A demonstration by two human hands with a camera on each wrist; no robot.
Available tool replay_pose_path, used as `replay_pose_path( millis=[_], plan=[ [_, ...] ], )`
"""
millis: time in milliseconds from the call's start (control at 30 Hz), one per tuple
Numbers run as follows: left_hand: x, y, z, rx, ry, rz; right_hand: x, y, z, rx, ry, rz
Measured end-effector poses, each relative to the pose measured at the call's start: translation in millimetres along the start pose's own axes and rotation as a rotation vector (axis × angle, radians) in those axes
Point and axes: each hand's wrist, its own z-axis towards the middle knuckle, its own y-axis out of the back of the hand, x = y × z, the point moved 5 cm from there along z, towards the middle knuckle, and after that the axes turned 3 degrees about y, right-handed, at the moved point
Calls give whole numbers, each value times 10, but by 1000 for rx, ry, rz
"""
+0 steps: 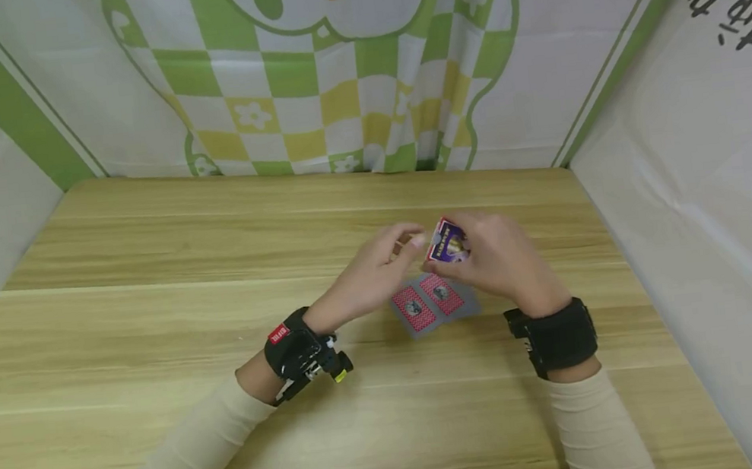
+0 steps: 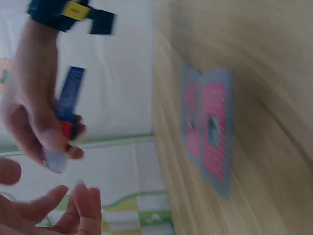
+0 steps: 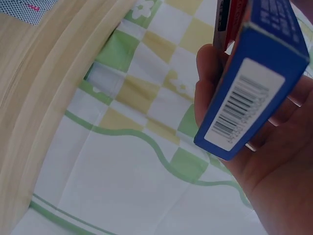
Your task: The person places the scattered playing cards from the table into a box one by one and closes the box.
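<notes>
My right hand (image 1: 498, 256) grips a small blue playing-card box (image 1: 449, 246) between thumb and fingers, above the table. The box has a red and white edge at the end facing my left hand. In the right wrist view, the box's blue end (image 3: 249, 98) shows a white barcode label. My left hand (image 1: 376, 269) is close beside the box, fingers bent loosely and apart from it; the left wrist view shows nothing between these fingers (image 2: 85, 208). Below the hands, playing cards (image 1: 414, 308) with red patterned backs and grey borders lie side by side.
The wooden table (image 1: 154, 349) stretches out under both arms. A green, yellow and white checked curtain (image 1: 308, 112) hangs at its back edge. White fabric walls stand left and right, the right one (image 1: 721, 175) bearing black writing.
</notes>
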Motion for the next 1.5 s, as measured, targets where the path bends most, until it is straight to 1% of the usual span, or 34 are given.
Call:
replay_pose_path(
  millis=[33,67,133,167,233,300,367,400,467,567,700,900,1067,1167,1233,1267,1300,1333,1367,1433,1500],
  plan=[
    [30,0,16,-24,-10,32,-1,8,0,0,-9,0],
    [65,-10,22,-35,-9,89,-1,15,1,-1,-17,-2],
    [135,-50,24,-35,-12,249,-1,21,0,-1,-23,-12],
    [169,-84,20,-17,-20,343,0,23,-1,-1,-23,-17],
    [222,-166,-9,47,-26,523,5,26,0,-2,-25,-18],
    [270,-249,-49,110,-27,673,8,25,5,1,-28,-17],
    [297,-318,-85,146,-37,769,13,24,14,5,-32,-12],
    [304,-345,-100,153,-40,792,15,24,20,7,-33,-7],
    [302,-383,-117,141,-57,820,22,25,32,11,-35,-6],
    [275,-410,-130,116,-74,815,39,27,48,16,-27,-5],
    [254,-417,-129,111,-77,817,60,14,61,31,-17,-7],
    [285,-416,-109,134,-56,781,72,-25,55,42,-11,-8],
    [305,-412,-115,187,-31,747,71,-53,17,46,-16,7],
    [299,-378,-112,242,-15,641,66,-58,-7,43,-25,19],
    [293,-325,-101,276,0,542,60,-57,-18,39,-29,24],
    [292,-285,-93,284,12,487,58,-54,-20,37,-31,24],
    [289,-233,-78,277,21,437,56,-52,-22,35,-32,23],
    [279,-172,-63,267,27,391,55,-49,-23,34,-33,23],
    [268,-98,-46,240,33,356,53,-47,-22,33,-32,20],
    [248,69,-13,172,66,246,51,-42,-16,34,-30,11],
    [216,240,17,98,90,112,50,-41,-11,39,-30,9]
  ],
)
